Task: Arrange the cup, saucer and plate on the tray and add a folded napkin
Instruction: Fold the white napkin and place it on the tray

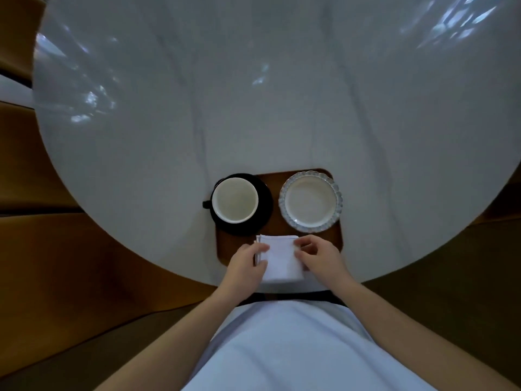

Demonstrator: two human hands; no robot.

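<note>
A folded white cloth napkin lies on the near edge of a brown wooden tray with rounded corners, its near end reaching past the tray's front rim onto the tabletop. The left hand rests on the napkin's left side with the fingers curled over its stacked edge, and the right hand pinches the right edge near the far corner with bent fingertips; both hands hold the cloth. Just beyond the napkin, on the tray's left part, a black cup with a white interior sits on a black round saucer, its handle pointing left beyond the tray's rim. To the right stands a white plate with a scalloped grey rim. The tray rests on a round, pale marble-patterned table, near its front edge.
</note>
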